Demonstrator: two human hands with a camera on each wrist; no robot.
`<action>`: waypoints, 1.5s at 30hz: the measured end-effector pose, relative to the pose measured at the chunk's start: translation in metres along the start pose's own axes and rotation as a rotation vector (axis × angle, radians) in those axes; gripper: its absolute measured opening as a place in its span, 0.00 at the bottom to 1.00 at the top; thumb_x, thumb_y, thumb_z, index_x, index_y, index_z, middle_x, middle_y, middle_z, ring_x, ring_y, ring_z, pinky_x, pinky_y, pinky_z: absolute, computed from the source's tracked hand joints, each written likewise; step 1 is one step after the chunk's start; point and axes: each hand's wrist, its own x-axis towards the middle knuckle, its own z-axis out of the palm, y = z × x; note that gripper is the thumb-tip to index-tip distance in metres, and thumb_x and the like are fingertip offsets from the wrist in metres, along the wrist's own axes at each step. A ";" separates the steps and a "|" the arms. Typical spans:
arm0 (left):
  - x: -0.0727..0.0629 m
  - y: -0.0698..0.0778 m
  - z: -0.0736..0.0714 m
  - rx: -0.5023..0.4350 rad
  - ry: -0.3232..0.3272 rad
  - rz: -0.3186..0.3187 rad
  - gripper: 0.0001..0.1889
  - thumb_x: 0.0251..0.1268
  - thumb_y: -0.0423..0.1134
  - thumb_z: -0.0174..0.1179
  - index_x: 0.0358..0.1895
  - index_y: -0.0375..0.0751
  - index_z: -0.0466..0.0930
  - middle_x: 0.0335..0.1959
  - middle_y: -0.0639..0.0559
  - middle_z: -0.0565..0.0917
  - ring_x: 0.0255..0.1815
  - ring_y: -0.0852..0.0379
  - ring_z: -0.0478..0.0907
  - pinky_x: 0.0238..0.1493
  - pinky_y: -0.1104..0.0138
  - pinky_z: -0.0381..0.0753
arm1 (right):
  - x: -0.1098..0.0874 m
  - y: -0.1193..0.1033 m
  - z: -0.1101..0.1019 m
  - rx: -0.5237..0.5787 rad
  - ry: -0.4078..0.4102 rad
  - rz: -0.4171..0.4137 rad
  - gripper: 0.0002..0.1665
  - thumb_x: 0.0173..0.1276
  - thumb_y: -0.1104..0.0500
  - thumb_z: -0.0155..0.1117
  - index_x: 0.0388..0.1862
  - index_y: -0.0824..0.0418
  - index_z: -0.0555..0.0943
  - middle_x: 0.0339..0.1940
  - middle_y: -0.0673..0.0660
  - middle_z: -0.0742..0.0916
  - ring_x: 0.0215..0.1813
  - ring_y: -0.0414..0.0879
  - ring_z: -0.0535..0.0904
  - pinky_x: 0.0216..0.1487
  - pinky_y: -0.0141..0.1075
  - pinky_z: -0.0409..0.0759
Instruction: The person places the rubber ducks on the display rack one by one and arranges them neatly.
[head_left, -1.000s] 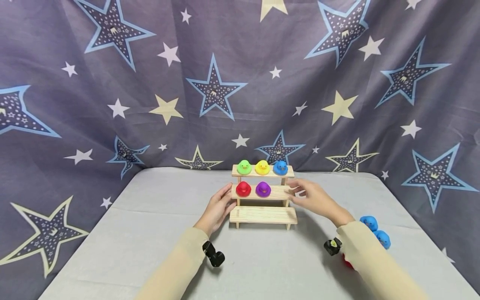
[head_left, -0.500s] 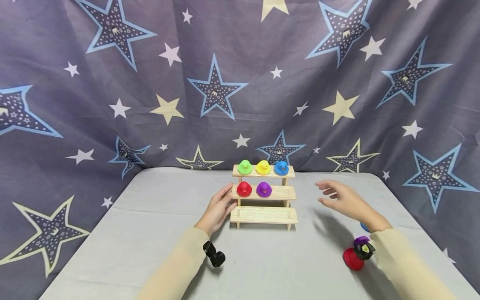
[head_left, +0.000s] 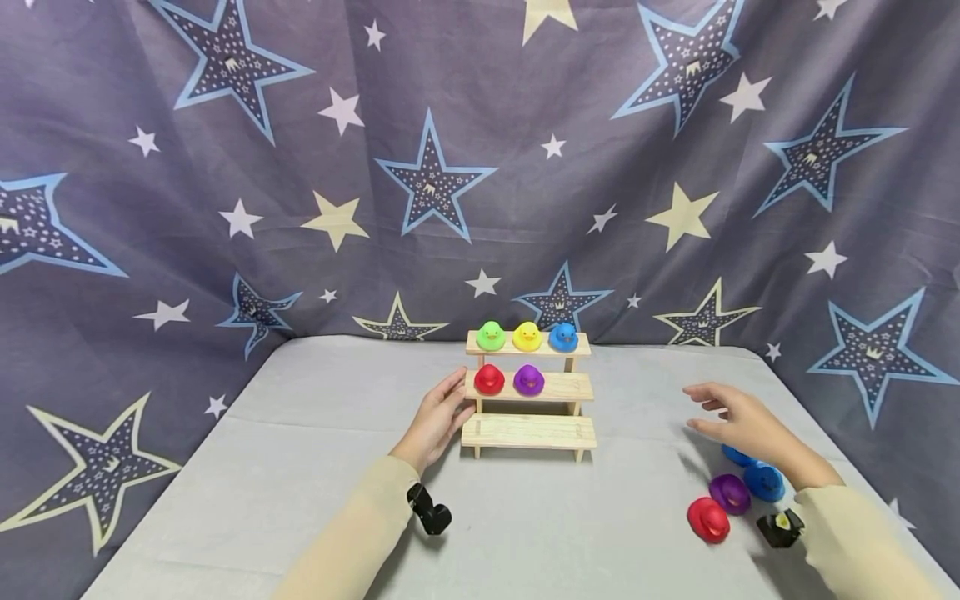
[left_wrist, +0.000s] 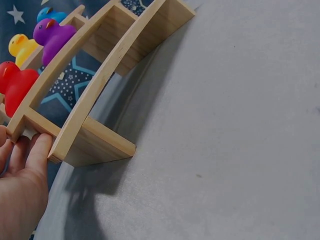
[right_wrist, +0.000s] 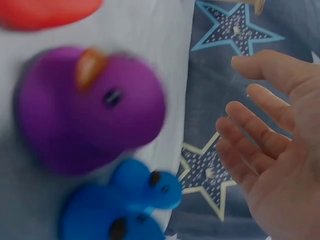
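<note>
A three-tier wooden display stand (head_left: 528,432) stands on the table. My left hand (head_left: 437,418) grips the left end of its middle tier; in the left wrist view, the fingers (left_wrist: 36,155) bend around the wood. Green (head_left: 491,336), yellow (head_left: 527,336) and blue (head_left: 563,337) rubber ducks sit on the top tier. The middle tier bears a red duck (head_left: 489,380) and a purple duck (head_left: 528,380) at its left and centre. My right hand (head_left: 742,421) hovers at the right with relaxed, parted fingers and an empty palm, near several loose ducks.
On the table at right lie a red duck (head_left: 708,520), a purple duck (right_wrist: 90,110) and two blue ducks (head_left: 765,482), one partly hidden by my right hand. A star-patterned cloth (head_left: 480,167) hangs behind the grey table (head_left: 315,467) and along its sides.
My right hand has left the stand's right end and moved right, toward the loose ducks, uncovering the red and purple ones. The left hand and the stand hold still.
</note>
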 end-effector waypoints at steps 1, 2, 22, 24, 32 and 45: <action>0.000 0.000 0.000 0.000 -0.001 0.001 0.27 0.82 0.30 0.40 0.79 0.36 0.52 0.77 0.37 0.56 0.75 0.41 0.59 0.72 0.58 0.71 | -0.003 0.003 0.000 -0.006 0.000 0.006 0.27 0.63 0.62 0.74 0.59 0.70 0.79 0.52 0.67 0.85 0.51 0.63 0.81 0.49 0.59 0.85; 0.000 0.000 0.000 0.003 -0.001 0.001 0.27 0.82 0.30 0.40 0.79 0.36 0.52 0.77 0.37 0.56 0.75 0.41 0.59 0.72 0.58 0.71 | -0.006 0.007 0.000 -0.010 -0.002 0.011 0.28 0.62 0.62 0.74 0.59 0.70 0.79 0.52 0.68 0.84 0.52 0.65 0.80 0.49 0.60 0.84; 0.000 0.000 0.000 0.008 0.020 -0.011 0.27 0.82 0.31 0.41 0.79 0.38 0.53 0.77 0.39 0.58 0.75 0.43 0.60 0.70 0.60 0.73 | -0.037 0.048 0.004 -0.099 -0.062 0.187 0.36 0.57 0.54 0.78 0.57 0.76 0.77 0.53 0.78 0.80 0.55 0.75 0.75 0.54 0.70 0.76; 0.000 0.000 0.000 0.011 0.015 -0.006 0.27 0.82 0.31 0.41 0.79 0.37 0.53 0.77 0.38 0.58 0.75 0.42 0.60 0.70 0.59 0.73 | -0.038 0.050 0.004 -0.110 -0.065 0.208 0.36 0.57 0.55 0.78 0.57 0.76 0.76 0.53 0.79 0.80 0.55 0.76 0.75 0.53 0.71 0.76; 0.000 0.002 0.003 0.003 0.009 -0.005 0.27 0.82 0.31 0.42 0.79 0.38 0.53 0.77 0.39 0.58 0.75 0.43 0.60 0.71 0.60 0.72 | -0.041 0.055 0.003 -0.126 -0.081 0.249 0.34 0.57 0.56 0.77 0.56 0.75 0.77 0.49 0.78 0.81 0.51 0.75 0.77 0.49 0.71 0.78; 0.000 0.001 0.002 0.003 0.018 -0.013 0.27 0.82 0.31 0.41 0.80 0.38 0.53 0.77 0.39 0.57 0.75 0.43 0.60 0.71 0.59 0.72 | -0.036 0.054 0.003 -0.159 -0.084 0.363 0.38 0.62 0.48 0.74 0.54 0.78 0.75 0.46 0.81 0.81 0.48 0.75 0.77 0.45 0.68 0.80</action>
